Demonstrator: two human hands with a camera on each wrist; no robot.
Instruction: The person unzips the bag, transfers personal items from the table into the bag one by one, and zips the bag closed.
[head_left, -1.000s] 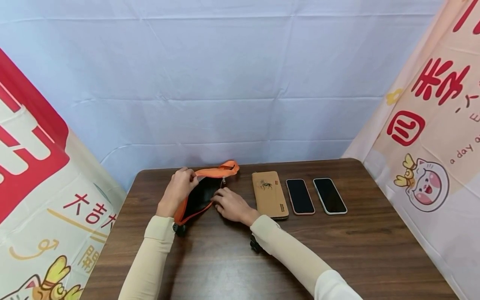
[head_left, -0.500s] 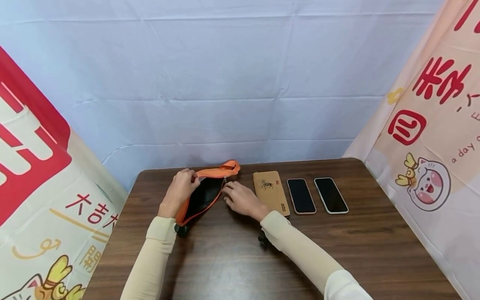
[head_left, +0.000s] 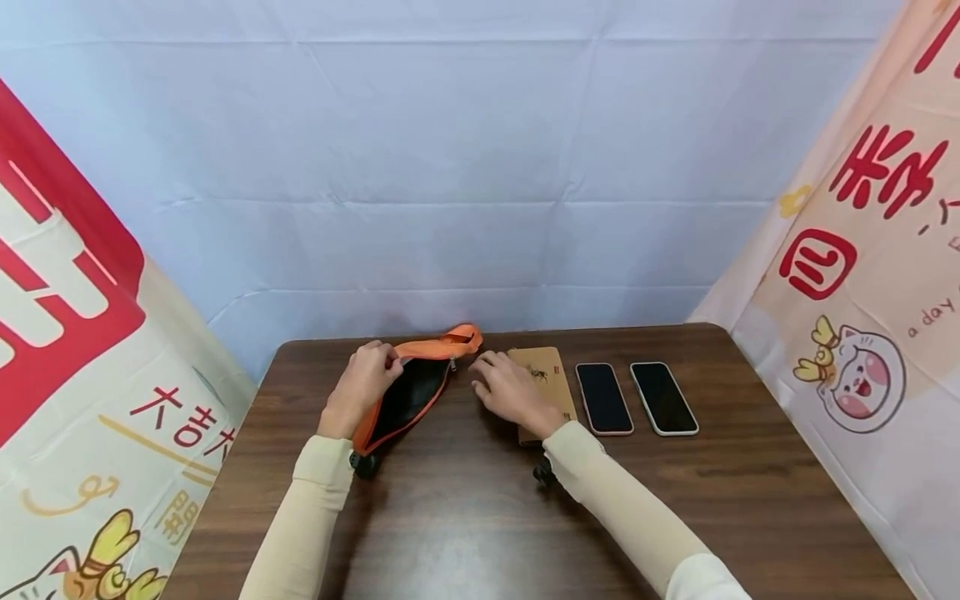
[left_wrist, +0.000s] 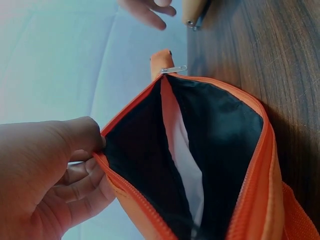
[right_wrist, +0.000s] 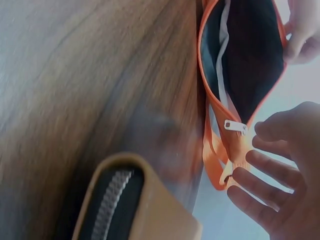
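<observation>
Head view: an orange pouch (head_left: pixel 408 392) with a dark lining sits left of centre on the table (head_left: pixel 465 517), toward the far edge.
Pouch axis: slanting from near left to far right, zip pull (head_left: pixel 453 364) and strap loop (head_left: pixel 465 337) at the far-right end, mouth gaping upward.
Left hand (head_left: pixel 363 379): thumb and fingers pinch the pouch's far rim.
Right hand (head_left: pixel 513 387): holding nothing, fingers loosely spread (the right wrist view shows gaps between them), just right of the pouch, hiding part of the tan wallet.
Tan wallet (head_left: pixel 557 375): long axis near to far, far end leaning left.
Phones: pink-edged phone (head_left: pixel 604 398), then white-edged phone (head_left: pixel 664 398), apart, right of the wallet.
</observation>
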